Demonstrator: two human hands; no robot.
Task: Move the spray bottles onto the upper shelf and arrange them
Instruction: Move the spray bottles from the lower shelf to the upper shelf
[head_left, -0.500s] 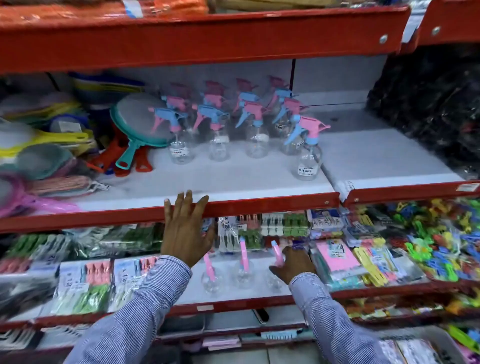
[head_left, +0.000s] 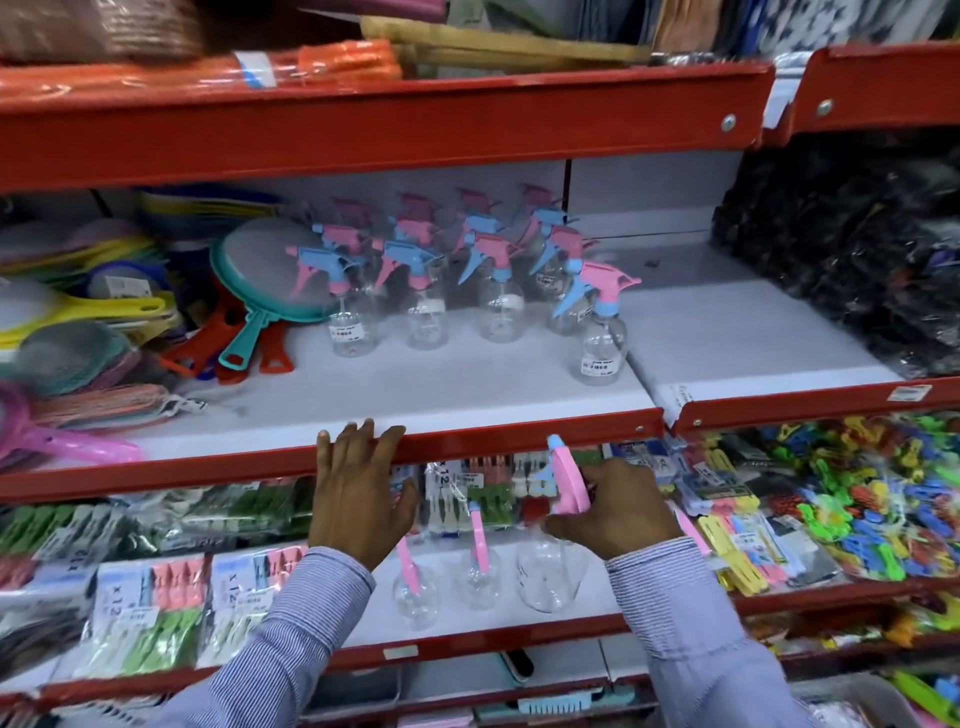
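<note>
R hand (head_left: 610, 512) clamped on spray bottle (head_left: 553, 551) neck; L hand (head_left: 358, 499) flat, fingers spread on upper shelf (head_left: 467, 441) lip.

Two hands in view: left hand (head_left: 358, 499) and right hand (head_left: 613, 512). On the lower shelf (head_left: 467, 626), three clear spray bottles: one (head_left: 550, 571) in the right hand's grip, two standing, (head_left: 415, 590) and (head_left: 478, 571). On the upper shelf (head_left: 467, 384), five front bottles clearly countable, (head_left: 353, 327), (head_left: 426, 325), (head_left: 501, 312), (head_left: 566, 306) and (head_left: 602, 348), with more behind, too overlapped and blurred to count.
</note>
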